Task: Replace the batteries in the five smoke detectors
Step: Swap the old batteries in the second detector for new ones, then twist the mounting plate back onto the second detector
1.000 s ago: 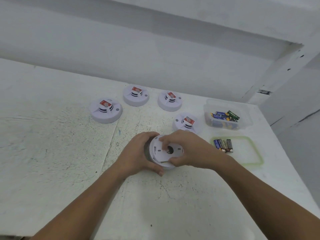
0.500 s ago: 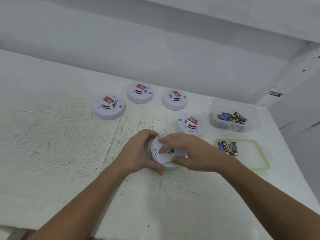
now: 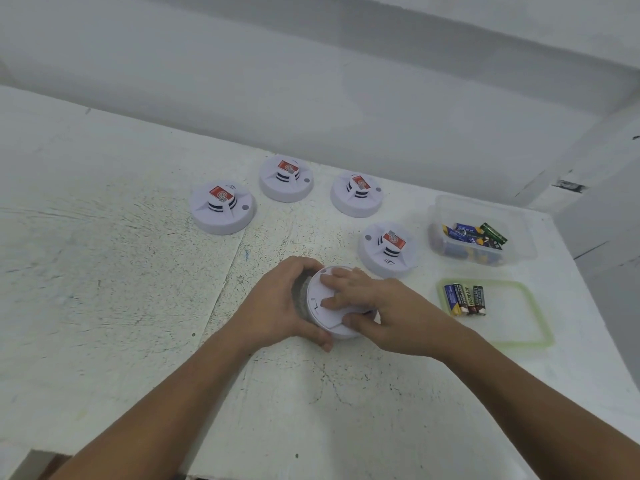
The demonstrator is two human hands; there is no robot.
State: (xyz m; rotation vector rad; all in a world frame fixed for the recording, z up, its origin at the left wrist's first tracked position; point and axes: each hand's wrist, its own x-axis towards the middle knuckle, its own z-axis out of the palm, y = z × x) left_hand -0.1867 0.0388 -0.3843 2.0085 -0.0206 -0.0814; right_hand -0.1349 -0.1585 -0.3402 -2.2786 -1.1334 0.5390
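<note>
Scuffed white surface [image 3: 104,306] below a white wall. Near its middle, the left grip [image 3: 277,306] curls round the side of an upturned smoke detector [image 3: 316,317]. The right grip [image 3: 381,313] clamps its back, fingers on top and thumb at the near rim. Four more detectors [image 3: 223,209] stand beyond. To the right, four batteries [image 3: 465,299] lie on a green-rimmed lid [image 3: 543,327], with a clear tub [image 3: 519,230] of batteries behind.

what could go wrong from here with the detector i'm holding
1. The left hand and right hand grip the upside-down detector by its smooth rim and back. It could slip and knock the neighbouring detector.
2. Four loose batteries lie on the lid, near the tub holding more. Old and new ones could get mixed.
</note>
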